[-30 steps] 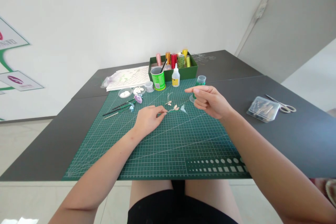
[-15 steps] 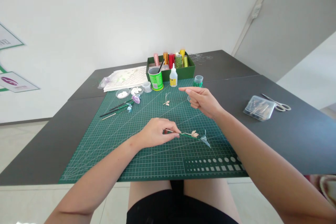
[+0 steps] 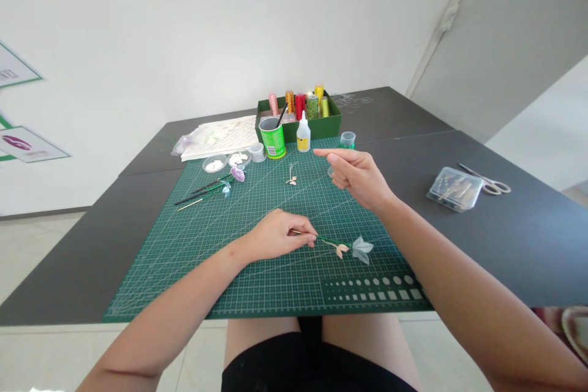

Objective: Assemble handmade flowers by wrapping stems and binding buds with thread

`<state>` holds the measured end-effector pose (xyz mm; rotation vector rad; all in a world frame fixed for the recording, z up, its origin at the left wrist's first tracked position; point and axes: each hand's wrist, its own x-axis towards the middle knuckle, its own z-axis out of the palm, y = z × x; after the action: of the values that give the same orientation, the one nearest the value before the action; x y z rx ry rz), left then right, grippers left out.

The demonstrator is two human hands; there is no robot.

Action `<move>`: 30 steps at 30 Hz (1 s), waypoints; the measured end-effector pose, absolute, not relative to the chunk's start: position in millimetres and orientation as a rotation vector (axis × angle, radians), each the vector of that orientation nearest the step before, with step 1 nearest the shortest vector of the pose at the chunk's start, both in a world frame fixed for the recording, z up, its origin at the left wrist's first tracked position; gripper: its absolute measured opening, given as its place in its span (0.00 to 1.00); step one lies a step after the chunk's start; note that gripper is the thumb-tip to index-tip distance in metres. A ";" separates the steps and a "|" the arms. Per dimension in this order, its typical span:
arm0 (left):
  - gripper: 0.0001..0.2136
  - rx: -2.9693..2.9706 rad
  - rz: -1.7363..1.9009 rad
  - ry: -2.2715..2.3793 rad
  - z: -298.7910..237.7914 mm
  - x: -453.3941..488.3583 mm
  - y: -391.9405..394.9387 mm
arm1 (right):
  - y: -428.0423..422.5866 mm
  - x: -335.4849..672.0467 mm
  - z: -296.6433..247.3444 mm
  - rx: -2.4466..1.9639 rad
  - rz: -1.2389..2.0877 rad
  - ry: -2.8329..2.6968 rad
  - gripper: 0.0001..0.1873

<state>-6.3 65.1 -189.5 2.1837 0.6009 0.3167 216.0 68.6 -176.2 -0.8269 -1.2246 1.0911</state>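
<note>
My left hand [image 3: 281, 234] pinches the thin green-wrapped stem of an artificial flower [image 3: 362, 249] between thumb and fingertips, low over the green cutting mat [image 3: 220, 275]. Pale blue petals spread at the stem's right end, and a small peach sprig [image 3: 340, 249] lies along it. Higher and to the right, my right hand [image 3: 356, 174] has its thumb pressed to the index finger and the other fingers curled. Anything in that pinch is too fine to see. Another peach sprig [image 3: 293, 179] rests on the mat between the hands and the glue bottle [image 3: 303, 135].
At the back stand a green tin [image 3: 272, 139] and a green box [image 3: 331, 127] of thread spools. Finished stems with a purple flower [image 3: 237, 174] and dishes of white pieces [image 3: 215, 164] lie left. On the right are a clear plastic case [image 3: 454, 190] and scissors [image 3: 493, 187].
The flower has rolled about its stem in my left fingers: its blue petals now fan out, and the peach sprig has swung to the near side. My right hand has barely moved.
</note>
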 end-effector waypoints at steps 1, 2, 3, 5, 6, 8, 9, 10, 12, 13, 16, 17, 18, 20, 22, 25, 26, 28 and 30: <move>0.07 2.178 0.323 0.599 -188.9 -6.0 65.0 | 69.1 216.3 -176.1 -0.840 1.078 -1.221 0.17; 0.07 2.168 0.336 0.594 -188.4 -6.0 64.9 | 69.9 216.8 -176.5 -0.864 1.061 -1.214 0.17; 0.06 2.157 0.358 0.588 -187.9 -6.1 65.0 | 70.9 217.4 -177.3 -0.898 1.042 -1.207 0.18; 0.06 2.130 0.423 0.585 -187.2 -6.9 65.3 | 73.8 218.8 -180.2 -0.976 1.006 -1.196 0.19; 0.06 2.114 0.459 0.593 -187.0 -7.5 65.6 | 75.4 219.7 -182.1 -1.009 0.993 -1.193 0.20; 0.06 2.075 0.515 0.617 -186.5 -9.0 66.3 | 78.5 221.5 -186.1 -1.051 0.974 -1.194 0.21; 0.06 2.053 0.534 0.625 -186.3 -9.7 66.6 | 79.9 222.4 -187.9 -1.063 0.964 -1.197 0.21; 0.06 2.028 0.546 0.629 -186.1 -10.4 66.9 | 81.0 223.3 -189.5 -1.073 0.955 -1.201 0.21; 0.06 1.989 0.573 0.635 -186.0 -11.5 67.5 | 82.8 225.0 -192.4 -1.098 0.945 -1.208 0.21; 0.06 1.979 0.591 0.638 -186.2 -12.0 67.7 | 83.6 225.8 -193.7 -1.115 0.946 -1.212 0.21; 0.07 1.981 0.678 0.669 -186.7 -12.8 67.9 | 86.9 228.6 -198.7 -1.193 0.908 -1.257 0.21; 0.07 1.984 0.717 0.687 -186.8 -13.0 67.9 | 88.6 229.6 -200.9 -1.221 0.873 -1.291 0.20; 0.07 1.986 0.760 0.706 -186.7 -13.2 67.8 | 90.6 230.6 -203.3 -1.244 0.834 -1.335 0.18; 0.07 1.983 0.851 0.756 -185.9 -13.7 67.8 | 94.6 232.5 -208.5 -1.279 0.770 -1.426 0.15; 0.08 1.967 0.942 0.806 -184.6 -14.4 68.4 | 97.7 233.7 -213.5 -1.294 0.769 -1.514 0.13; 0.08 1.902 1.085 0.872 -182.4 -16.5 71.7 | 98.6 233.6 -218.1 -1.300 0.828 -1.651 0.12; 0.08 1.864 1.132 0.877 -181.7 -17.5 73.6 | 98.0 233.0 -218.6 -1.310 0.843 -1.692 0.12; 0.10 1.784 1.217 0.880 -180.3 -20.1 78.4 | 96.0 231.0 -217.9 -1.325 0.870 -1.750 0.13; 0.13 1.731 1.286 0.902 -179.2 -23.1 84.3 | 93.7 228.7 -215.5 -1.310 0.919 -1.790 0.13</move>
<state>-23.1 84.3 -179.2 1.7310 0.9021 1.2856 228.7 93.7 -215.5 -1.3105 -1.7904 0.9193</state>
